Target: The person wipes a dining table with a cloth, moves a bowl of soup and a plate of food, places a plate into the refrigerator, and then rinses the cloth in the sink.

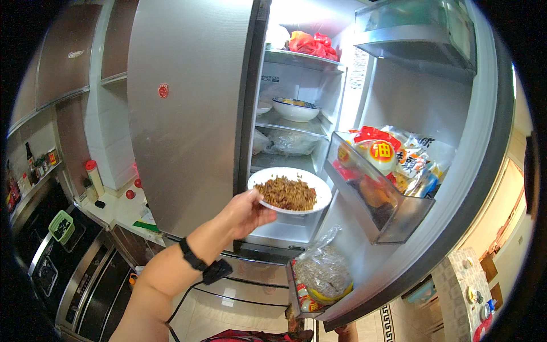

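Observation:
My left hand [248, 216] grips the near left rim of a white plate [322, 197], with the thumb over the edge. Brown minced or finely chopped food [290, 193] is heaped on the plate. The plate is in front of the open refrigerator compartment, below a glass shelf [295, 124]. A black strap with a small device [217, 271] and a cable sits around my left forearm. Beneath the lower edge of the open refrigerator door [427, 273], a small patch of skin shows, perhaps part of my right hand [347, 331]; its fingers are hidden.
Shelves hold a white bowl [297, 112], a clear plastic bag [297, 142] and a red bag [314, 45]. Packets [410, 160] fill a door bin [372, 201]; a bagged bundle [322, 273] sits lower. The left refrigerator door [188, 128] is closed. A stove [60, 256] stands left.

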`<state>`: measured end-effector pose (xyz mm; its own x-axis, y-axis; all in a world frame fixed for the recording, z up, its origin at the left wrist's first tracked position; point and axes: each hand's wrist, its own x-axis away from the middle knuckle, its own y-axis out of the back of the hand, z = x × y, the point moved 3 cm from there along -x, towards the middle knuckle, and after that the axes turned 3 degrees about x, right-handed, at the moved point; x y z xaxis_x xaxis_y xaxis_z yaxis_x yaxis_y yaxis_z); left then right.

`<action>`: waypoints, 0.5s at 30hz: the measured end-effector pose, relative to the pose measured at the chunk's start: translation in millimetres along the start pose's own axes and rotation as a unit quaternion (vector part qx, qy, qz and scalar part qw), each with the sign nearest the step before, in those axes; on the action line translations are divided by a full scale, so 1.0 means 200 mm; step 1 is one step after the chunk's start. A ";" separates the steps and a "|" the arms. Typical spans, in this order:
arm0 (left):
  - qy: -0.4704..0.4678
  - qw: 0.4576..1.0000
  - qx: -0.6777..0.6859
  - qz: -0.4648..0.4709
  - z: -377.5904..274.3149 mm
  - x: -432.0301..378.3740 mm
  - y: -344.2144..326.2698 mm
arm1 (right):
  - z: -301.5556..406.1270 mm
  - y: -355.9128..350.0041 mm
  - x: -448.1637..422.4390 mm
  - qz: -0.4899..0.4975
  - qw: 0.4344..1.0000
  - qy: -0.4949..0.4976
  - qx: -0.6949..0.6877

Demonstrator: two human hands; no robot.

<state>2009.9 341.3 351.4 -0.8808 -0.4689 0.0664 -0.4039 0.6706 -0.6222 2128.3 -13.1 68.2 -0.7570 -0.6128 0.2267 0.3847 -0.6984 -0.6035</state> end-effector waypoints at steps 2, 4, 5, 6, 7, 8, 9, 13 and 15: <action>-0.026 0.999 -0.004 -0.020 -0.02 -0.17 -0.05 | 0.02 0.00 -0.01 0.000 1.000 -0.004 0.008; -0.051 0.998 -0.025 -0.031 -0.01 -0.34 -0.08 | 0.04 0.01 -0.02 -0.001 1.000 -0.013 0.021; -0.053 0.998 -0.022 -0.030 0.01 -0.42 -0.09 | 0.03 0.02 -0.03 -0.001 0.999 -0.018 0.030; -0.063 0.995 -0.030 -0.064 0.02 -0.50 -0.09 | 0.03 0.03 -0.03 -0.001 0.999 -0.023 0.035; -0.071 0.992 -0.037 -0.097 0.03 -0.57 -0.09 | 0.04 0.04 -0.03 -0.002 0.999 -0.029 0.042; -0.062 0.991 -0.018 -0.115 0.04 -0.64 -0.09 | 0.04 0.06 -0.03 -0.004 0.998 -0.034 0.048; -0.066 0.991 -0.018 -0.115 0.03 -0.72 -0.07 | 0.04 0.05 -0.04 -0.001 0.998 -0.041 0.053; -0.096 0.981 0.020 -0.169 0.05 -0.85 -0.02 | 0.05 0.08 -0.04 0.001 0.995 -0.059 0.082; -0.143 0.978 0.006 -0.154 0.05 -0.85 -0.02 | 0.06 0.09 -0.04 0.003 0.993 -0.066 0.094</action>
<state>2164.0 412.7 335.3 -0.6114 -0.7907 0.0324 -0.6347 0.4655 -0.6167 2147.9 -25.7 64.2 -0.6839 -0.6513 0.3288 0.4903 -0.7440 -0.4540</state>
